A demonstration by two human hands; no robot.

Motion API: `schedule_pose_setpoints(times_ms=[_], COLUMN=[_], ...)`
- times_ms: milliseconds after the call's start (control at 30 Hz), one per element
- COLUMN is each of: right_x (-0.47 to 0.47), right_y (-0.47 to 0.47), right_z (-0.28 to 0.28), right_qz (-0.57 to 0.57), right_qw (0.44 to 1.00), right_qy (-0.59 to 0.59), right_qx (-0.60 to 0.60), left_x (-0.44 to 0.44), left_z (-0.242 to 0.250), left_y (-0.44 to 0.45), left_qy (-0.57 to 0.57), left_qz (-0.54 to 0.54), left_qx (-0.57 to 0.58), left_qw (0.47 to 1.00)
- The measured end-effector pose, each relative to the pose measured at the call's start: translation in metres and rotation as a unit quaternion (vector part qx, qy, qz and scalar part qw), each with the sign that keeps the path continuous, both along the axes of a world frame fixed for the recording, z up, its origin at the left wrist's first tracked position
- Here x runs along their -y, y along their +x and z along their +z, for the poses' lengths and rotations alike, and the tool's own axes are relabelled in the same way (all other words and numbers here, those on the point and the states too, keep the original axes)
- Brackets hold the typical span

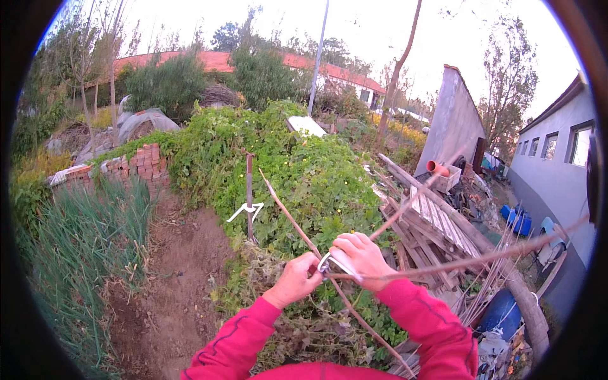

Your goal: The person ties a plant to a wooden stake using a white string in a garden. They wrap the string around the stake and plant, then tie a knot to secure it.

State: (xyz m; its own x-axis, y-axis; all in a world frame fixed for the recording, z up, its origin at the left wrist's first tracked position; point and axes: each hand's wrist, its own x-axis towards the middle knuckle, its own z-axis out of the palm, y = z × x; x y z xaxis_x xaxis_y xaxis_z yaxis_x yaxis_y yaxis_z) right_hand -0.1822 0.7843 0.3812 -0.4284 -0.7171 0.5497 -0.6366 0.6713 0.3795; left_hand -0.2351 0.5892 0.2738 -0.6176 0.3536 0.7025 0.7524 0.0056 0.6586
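Observation:
Several thin wooden poles meet in front of my chest. One slanting pole (pixel 287 216) runs from upper left down to lower right. A horizontal pole (pixel 456 262) reaches off to the right, and another pole (pixel 403 206) rises behind my right hand. A white strip (pixel 343 267) loops around the crossing. My left hand (pixel 295 279) pinches the strip at the joint with thumb and fingers, its fingertips partly hidden. Across from it, my right hand (pixel 359 259) is closed on the strip, over the poles. Farther off, an upright stake (pixel 250 190) carries a tied white strip (pixel 247 209).
Leafy vines (pixel 304 171) spread ahead. Green onion-like plants (pixel 90 256) grow left of a bare soil path (pixel 178 280), near a brick stack (pixel 151 164). On the right are piled planks (pixel 422 232), a thick log (pixel 522 294), a blue barrel (pixel 498 311) and a grey building (pixel 555 137).

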Motion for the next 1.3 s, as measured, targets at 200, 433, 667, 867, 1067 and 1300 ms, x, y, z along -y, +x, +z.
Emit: schedule_pose_setpoints(times_ms=[200, 433, 667, 867, 1067, 1300], right_x=[0.018, 0.027, 0.030, 0.011, 0.007, 0.044], right_y=[0.028, 0.001, 0.006, 0.011, 0.010, -0.010], right_z=[-0.046, -0.066, -0.047, -0.016, 0.006, 0.015], right_qz=[-0.077, -0.088, 0.024, 0.098, 0.065, 0.112], right_qw=[0.951, 0.911, 0.895, 0.826, 0.926, 0.612], right_qy=[-0.297, -0.403, -0.415, -0.359, -0.205, -0.651], right_qx=[-0.038, 0.012, 0.165, 0.423, 0.310, 0.434], left_x=[-0.029, -0.044, -0.031, -0.026, -0.015, -0.031], left_z=[-0.001, -0.005, -0.008, -0.009, -0.011, -0.016], left_y=[-0.009, -0.004, -0.005, 0.006, 0.012, 0.025], left_qy=[0.021, 0.008, 0.033, 0.059, 0.039, 0.024], left_qz=[0.166, 0.211, 0.227, 0.216, 0.146, 0.166], left_qx=[0.006, -0.043, -0.041, -0.023, 0.017, -0.012], left_qw=[0.986, 0.976, 0.972, 0.974, 0.988, 0.986])
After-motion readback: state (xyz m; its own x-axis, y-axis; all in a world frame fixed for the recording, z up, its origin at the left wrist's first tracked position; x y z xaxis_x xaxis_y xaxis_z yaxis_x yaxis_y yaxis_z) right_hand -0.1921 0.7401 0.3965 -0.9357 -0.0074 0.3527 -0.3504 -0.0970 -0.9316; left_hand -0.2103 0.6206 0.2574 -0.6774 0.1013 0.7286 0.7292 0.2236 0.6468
